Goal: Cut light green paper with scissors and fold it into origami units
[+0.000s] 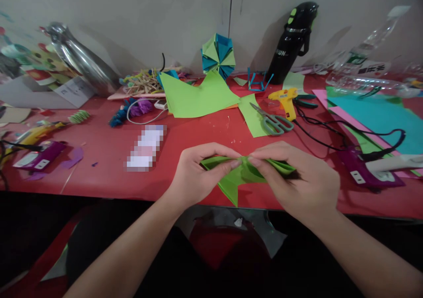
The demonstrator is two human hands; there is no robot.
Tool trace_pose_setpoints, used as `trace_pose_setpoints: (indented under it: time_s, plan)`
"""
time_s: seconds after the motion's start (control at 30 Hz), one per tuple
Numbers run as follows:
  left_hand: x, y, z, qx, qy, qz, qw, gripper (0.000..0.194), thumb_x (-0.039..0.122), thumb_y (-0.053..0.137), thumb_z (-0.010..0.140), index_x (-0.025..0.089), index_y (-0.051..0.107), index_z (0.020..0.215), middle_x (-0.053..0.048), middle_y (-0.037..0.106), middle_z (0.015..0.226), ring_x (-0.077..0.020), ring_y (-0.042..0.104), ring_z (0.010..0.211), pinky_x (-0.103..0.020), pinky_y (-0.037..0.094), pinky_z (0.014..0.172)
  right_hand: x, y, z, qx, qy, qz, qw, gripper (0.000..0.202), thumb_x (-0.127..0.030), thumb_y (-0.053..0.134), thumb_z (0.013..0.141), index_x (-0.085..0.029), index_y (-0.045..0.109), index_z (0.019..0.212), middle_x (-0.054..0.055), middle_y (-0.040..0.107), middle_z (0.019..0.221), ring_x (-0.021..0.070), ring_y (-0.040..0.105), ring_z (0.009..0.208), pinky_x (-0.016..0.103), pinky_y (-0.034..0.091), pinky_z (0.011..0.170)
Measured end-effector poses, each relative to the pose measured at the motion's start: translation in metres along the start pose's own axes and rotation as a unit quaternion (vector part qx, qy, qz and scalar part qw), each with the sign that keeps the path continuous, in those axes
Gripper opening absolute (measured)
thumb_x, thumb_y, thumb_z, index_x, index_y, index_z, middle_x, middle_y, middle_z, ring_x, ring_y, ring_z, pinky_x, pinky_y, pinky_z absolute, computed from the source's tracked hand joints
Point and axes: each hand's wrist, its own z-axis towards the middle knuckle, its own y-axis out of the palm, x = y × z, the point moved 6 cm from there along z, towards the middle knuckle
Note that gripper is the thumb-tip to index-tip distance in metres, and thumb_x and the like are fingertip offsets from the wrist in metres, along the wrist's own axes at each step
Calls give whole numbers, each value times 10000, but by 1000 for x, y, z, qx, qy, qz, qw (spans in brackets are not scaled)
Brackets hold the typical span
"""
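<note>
We pinch folded paper (243,171) at its middle, left hand (197,171) and right hand (302,174) clamped. We read "WN" on the flask (287,56); the bottle (375,36) print is illegible.

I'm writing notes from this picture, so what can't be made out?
Head view: part of the folded green paper, covered by the left hand and right hand.
Head view: details on the pale rectangle, blurred by pixelation.
Head view: right end of the blue sheet, cut off by the edge.
</note>
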Motion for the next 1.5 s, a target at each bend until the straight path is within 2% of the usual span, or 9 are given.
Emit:
trace_pose_setpoints:
  time_s: [0.2,0.4,0.67,0.87,1.1,1.3,1.5]
  plan:
    - [7,2,-2,4,10,-56,998,106,104,819,765,158,778,846,-44,798,849,-161,764,781,-219,641,732,-14,-2,1,-3,-102,8,995,252,13,647,854,-196,727,970,46,773,839,178,728,767,351,568,707]
    - [18,-1,-7,15,81,-31,996,147,41,795,762,167,780,837,-63,799,889,-186,769,810,-259,651,729,-27,-5,-3,11,-184,7,983,315,100,653,771,-133,732,968,105,791,877,230,747,827,405,590,733]
    - [23,-5,-8,-5,131,5,991,129,59,768,791,180,774,835,-78,792,914,-187,765,796,-267,642,700,-31,-5,-2,-2,-176,16,984,289,54,677,781,-171,745,949,80,799,911,230,756,849,402,617,758]
    - [24,-6,-6,-14,97,10,995,71,120,766,820,190,766,811,-77,791,910,-181,756,790,-271,639,699,-30,-3,-3,-41,-173,6,984,312,37,638,802,-216,742,952,53,804,941,225,761,874,409,631,787]
    - [23,-5,-2,-34,69,-8,997,67,112,761,820,179,765,821,-75,783,877,-178,747,794,-256,631,700,-31,-2,-4,-46,-174,13,983,339,54,602,797,-212,730,965,57,801,942,224,760,887,421,634,801]
    - [24,-6,-2,-29,79,-3,996,94,88,762,810,181,774,804,-71,786,869,-180,750,790,-262,633,713,-31,-2,-4,-34,-183,21,982,348,76,621,763,-181,728,972,79,801,939,227,759,876,410,639,778]
    - [24,-6,-3,-24,74,1,997,110,74,775,794,183,776,813,-60,789,866,-175,753,785,-248,631,707,-30,-1,-1,-29,-163,16,986,344,41,619,805,-248,728,957,35,803,902,226,765,826,417,639,733]
